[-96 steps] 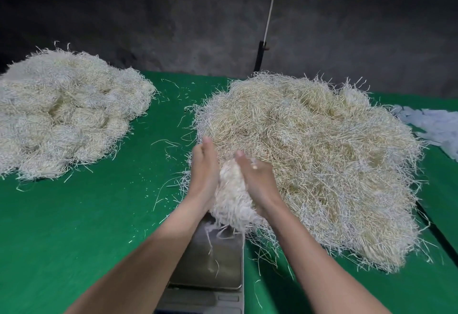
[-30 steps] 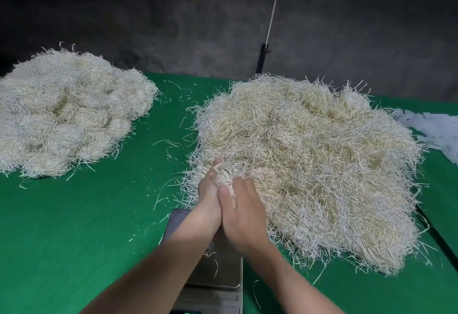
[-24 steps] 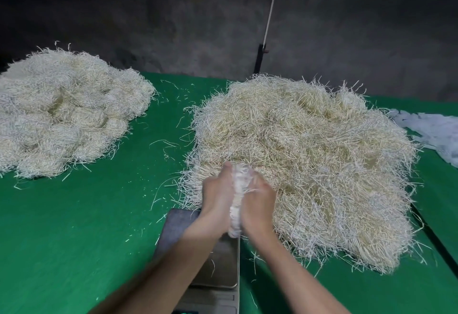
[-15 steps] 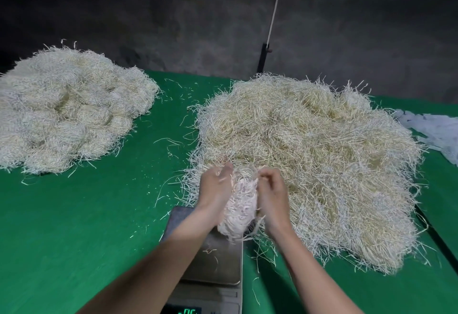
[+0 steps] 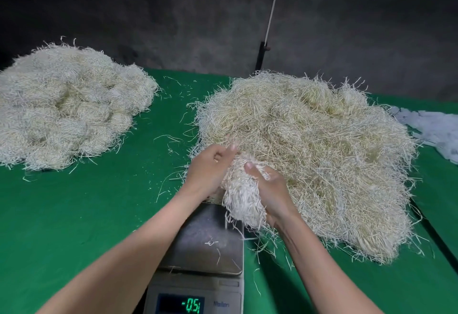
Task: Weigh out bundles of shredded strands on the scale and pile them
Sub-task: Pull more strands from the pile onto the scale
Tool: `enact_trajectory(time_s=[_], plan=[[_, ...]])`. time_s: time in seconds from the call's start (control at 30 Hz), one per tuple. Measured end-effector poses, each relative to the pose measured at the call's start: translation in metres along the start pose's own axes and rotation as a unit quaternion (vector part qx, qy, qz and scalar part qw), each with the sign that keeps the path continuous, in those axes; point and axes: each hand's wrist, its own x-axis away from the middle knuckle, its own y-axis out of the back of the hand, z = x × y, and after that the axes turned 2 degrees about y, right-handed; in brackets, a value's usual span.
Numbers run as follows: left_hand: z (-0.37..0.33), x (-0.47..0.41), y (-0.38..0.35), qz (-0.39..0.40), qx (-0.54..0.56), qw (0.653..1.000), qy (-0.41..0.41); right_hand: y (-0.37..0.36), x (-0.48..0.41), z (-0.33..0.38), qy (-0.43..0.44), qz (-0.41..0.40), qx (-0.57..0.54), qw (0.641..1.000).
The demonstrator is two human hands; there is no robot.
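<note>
One grey digital scale (image 5: 203, 244) sits at the near edge of the green cloth worktop (image 5: 86, 214). Its green display reads "-0.5"; the label beside it is too blurred to read. Over the steel pan's far edge, the left hand (image 5: 210, 165) and right hand (image 5: 270, 189) cup one pale bundle of shredded strands (image 5: 241, 194) between curled fingers. Just beyond lies one big loose heap of straw-coloured strands (image 5: 309, 140). Far left, across open green cloth, lies one clumped whitish pile (image 5: 67, 108).
</note>
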Motion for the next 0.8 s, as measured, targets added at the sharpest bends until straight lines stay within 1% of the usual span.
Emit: enact_trajectory(time_s=[0.03, 0.07, 0.1, 0.13, 0.2, 0.23, 0.27, 0.3, 0.33, 0.37, 0.43, 0.47, 0.5, 0.53, 0.6, 0.67, 0.73, 0.77, 0.8], plan=[[0.007, 0.004, -0.001, 0.01, 0.041, 0.999, 0.019, -0.001, 0.0, 0.002, -0.001, -0.019, -0.022, 1.0], [0.012, 0.009, -0.002, 0.046, 0.131, 0.988, 0.073, -0.002, 0.0, 0.003, -0.007, -0.036, -0.059, 0.998], [0.017, 0.016, -0.007, 0.086, 0.243, 0.956, 0.136, -0.004, -0.001, 0.005, -0.018, -0.056, -0.104, 0.993], [0.019, 0.023, -0.014, 0.116, 0.339, 0.914, 0.19, -0.007, -0.003, 0.005, -0.029, -0.079, -0.146, 0.986], [0.018, 0.038, -0.031, 0.144, 0.466, 0.833, 0.262, -0.015, -0.005, 0.002, -0.026, -0.146, -0.209, 0.967], [0.017, 0.042, -0.039, 0.148, 0.517, 0.796, 0.279, -0.02, -0.006, -0.001, -0.01, -0.177, -0.213, 0.961], [0.014, 0.043, -0.044, 0.142, 0.553, 0.769, 0.288, -0.025, -0.004, -0.006, 0.014, -0.2, -0.193, 0.961], [0.01, 0.042, -0.046, 0.12, 0.569, 0.759, 0.293, -0.029, -0.001, -0.01, 0.041, -0.217, -0.147, 0.964], [0.005, 0.041, -0.045, 0.083, 0.572, 0.759, 0.3, -0.034, 0.005, -0.017, 0.073, -0.226, -0.086, 0.968], [0.003, 0.037, -0.043, 0.036, 0.554, 0.77, 0.315, -0.038, 0.011, -0.024, 0.113, -0.224, -0.028, 0.968], [0.005, 0.028, -0.039, -0.066, 0.453, 0.822, 0.34, -0.042, 0.022, -0.036, 0.185, -0.191, 0.048, 0.963], [0.008, 0.024, -0.037, -0.106, 0.402, 0.846, 0.334, -0.042, 0.027, -0.04, 0.198, -0.174, 0.05, 0.963], [0.01, 0.022, -0.035, -0.13, 0.371, 0.866, 0.308, -0.039, 0.03, -0.04, 0.194, -0.151, 0.032, 0.969], [0.011, 0.022, -0.032, -0.138, 0.354, 0.884, 0.274, -0.036, 0.032, -0.04, 0.18, -0.127, 0.004, 0.976], [0.013, 0.023, -0.026, -0.128, 0.304, 0.92, 0.214, -0.027, 0.032, -0.036, 0.161, -0.079, -0.051, 0.982], [0.015, 0.026, -0.023, -0.084, 0.224, 0.957, 0.164, -0.023, 0.029, -0.03, 0.137, -0.011, -0.091, 0.986], [0.011, 0.031, -0.024, -0.029, 0.168, 0.978, 0.121, -0.028, 0.03, -0.025, 0.083, 0.051, -0.116, 0.988], [0.008, 0.033, -0.024, -0.013, 0.156, 0.983, 0.1, -0.032, 0.03, -0.025, 0.051, 0.059, -0.13, 0.988], [0.007, 0.036, -0.022, -0.011, 0.145, 0.986, 0.084, -0.038, 0.03, -0.027, 0.028, 0.05, -0.144, 0.988]])
